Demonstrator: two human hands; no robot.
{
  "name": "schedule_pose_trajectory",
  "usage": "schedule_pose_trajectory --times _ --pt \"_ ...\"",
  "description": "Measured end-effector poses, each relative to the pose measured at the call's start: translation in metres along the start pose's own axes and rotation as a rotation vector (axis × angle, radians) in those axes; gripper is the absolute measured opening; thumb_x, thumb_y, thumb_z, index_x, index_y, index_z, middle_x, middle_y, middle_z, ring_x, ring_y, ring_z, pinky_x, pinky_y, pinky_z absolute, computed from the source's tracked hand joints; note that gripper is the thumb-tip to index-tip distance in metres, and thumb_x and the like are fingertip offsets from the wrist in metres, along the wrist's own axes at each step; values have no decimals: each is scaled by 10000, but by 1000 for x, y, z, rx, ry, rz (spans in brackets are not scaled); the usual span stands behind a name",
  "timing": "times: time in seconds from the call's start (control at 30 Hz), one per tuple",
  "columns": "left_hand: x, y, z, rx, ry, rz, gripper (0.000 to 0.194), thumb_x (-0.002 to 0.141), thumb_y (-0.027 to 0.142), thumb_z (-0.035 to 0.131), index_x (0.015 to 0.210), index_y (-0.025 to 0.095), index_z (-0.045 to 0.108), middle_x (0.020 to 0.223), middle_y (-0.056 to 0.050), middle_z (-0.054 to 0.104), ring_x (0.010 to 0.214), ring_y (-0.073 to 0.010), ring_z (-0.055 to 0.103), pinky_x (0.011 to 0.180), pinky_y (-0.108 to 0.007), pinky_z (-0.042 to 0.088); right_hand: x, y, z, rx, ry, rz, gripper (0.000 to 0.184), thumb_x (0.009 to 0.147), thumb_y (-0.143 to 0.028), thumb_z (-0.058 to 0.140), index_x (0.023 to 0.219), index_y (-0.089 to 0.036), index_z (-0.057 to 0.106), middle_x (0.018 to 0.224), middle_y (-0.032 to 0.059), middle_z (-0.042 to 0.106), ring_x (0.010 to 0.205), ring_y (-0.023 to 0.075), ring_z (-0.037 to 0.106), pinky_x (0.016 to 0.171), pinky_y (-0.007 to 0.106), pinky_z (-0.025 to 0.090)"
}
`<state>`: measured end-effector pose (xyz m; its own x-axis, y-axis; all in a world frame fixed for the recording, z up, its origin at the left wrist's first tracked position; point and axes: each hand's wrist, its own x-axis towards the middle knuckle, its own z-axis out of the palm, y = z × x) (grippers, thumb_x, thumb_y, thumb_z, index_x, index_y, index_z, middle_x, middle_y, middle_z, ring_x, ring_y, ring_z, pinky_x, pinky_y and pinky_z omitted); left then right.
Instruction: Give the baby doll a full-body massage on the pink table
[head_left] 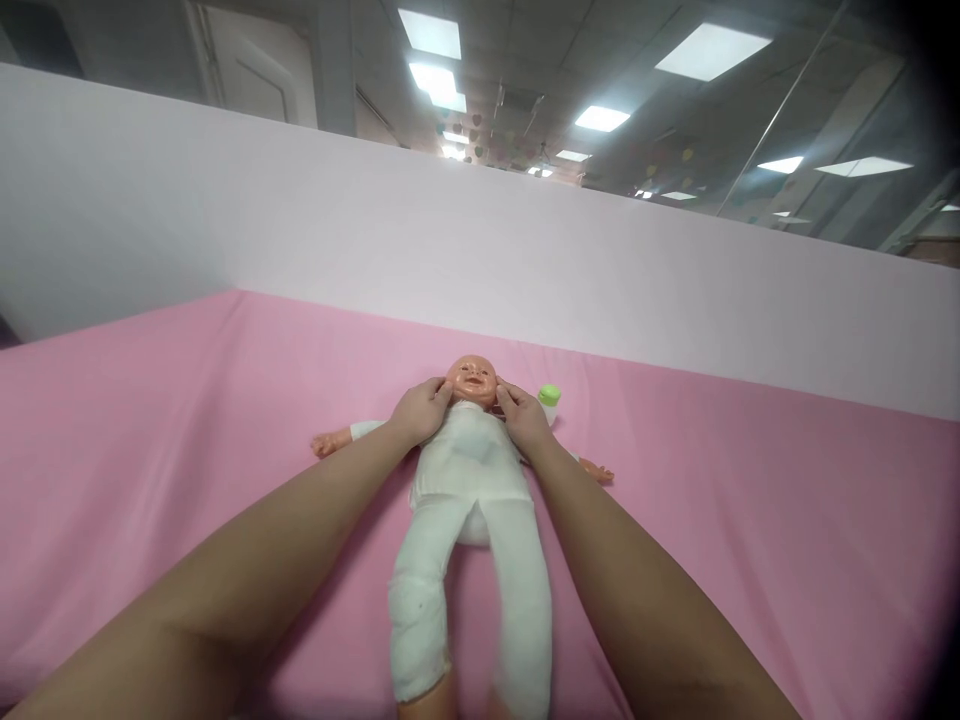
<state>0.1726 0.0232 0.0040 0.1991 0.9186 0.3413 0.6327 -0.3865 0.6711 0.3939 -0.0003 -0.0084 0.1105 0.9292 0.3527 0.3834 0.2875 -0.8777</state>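
Observation:
A baby doll (pixel 472 455) in a white cloth body lies on its back on the pink sheet (pixel 247 400), head toward the low white wall. Its arms stretch out to either side, and its legs point toward me. My left hand (pixel 425 410) is closed at the left side of the doll's head, thumb and fingers against the cheek and neck. On the opposite side, my right hand (pixel 523 415) grips near the jaw with bent fingers. Both my forearms reach over the doll's arms. Just past my right hand is a small bottle with a green cap (pixel 550 394), partly hidden by that hand.
A low white wall (pixel 450 240) borders the far side of the pink surface and turns toward me at the left. Above it are a glass pane with ceiling lights (pixel 712 50) showing and a pale door (pixel 262 65). Folds run through the sheet.

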Motion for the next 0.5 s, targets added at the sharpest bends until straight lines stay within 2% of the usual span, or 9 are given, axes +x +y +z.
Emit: schedule_pose_trajectory --times 0.07,0.17,0.23,0.33,0.4,0.5 --pt "-1 1 0 -5 -4 9 571 1032 613 337 1307 234 663 1289 -95 728 1145 -286 679 920 -368 502 -1 0 1 -11 7 17 592 965 -629 535 1411 -249 626 1275 66 743 1106 231 731 988 404 582" --pt "-4 5 -1 6 -9 21 602 943 711 487 1294 252 659 1227 -73 751 1081 -286 694 848 -348 511 -4 -5 3 -120 18 18 807 786 -689 749 1443 -252 581 1215 84 756 1051 246 738 957 394 581" --pt "-6 8 -1 26 -3 12 641 883 731 573 1279 234 658 1179 -85 761 1032 -302 699 792 -351 505 -7 -9 5 -216 28 8 924 691 -711 816 1457 -265 553 1191 83 760 1023 248 741 919 383 586" --pt "-7 10 -1 52 12 -4 670 853 735 608 1271 213 659 1150 -105 763 1004 -320 700 766 -360 497 -8 -12 6 -269 44 8 897 687 -738 799 1421 -267 590 1153 77 772 1011 256 743 897 385 588" --pt "-8 11 -2 58 17 -3 645 864 741 588 1234 221 682 1130 -101 769 995 -322 701 772 -364 497 -7 -12 6 -247 43 9 843 715 -727 784 1399 -262 623 1158 71 777 1036 262 741 936 393 581" --pt "-9 12 -3 52 19 3 600 905 727 536 1200 233 708 1114 -96 776 1007 -325 701 797 -370 500 -5 -12 3 -184 22 7 750 786 -674 750 1379 -224 658 1296 89 738 1146 274 716 1047 404 537"
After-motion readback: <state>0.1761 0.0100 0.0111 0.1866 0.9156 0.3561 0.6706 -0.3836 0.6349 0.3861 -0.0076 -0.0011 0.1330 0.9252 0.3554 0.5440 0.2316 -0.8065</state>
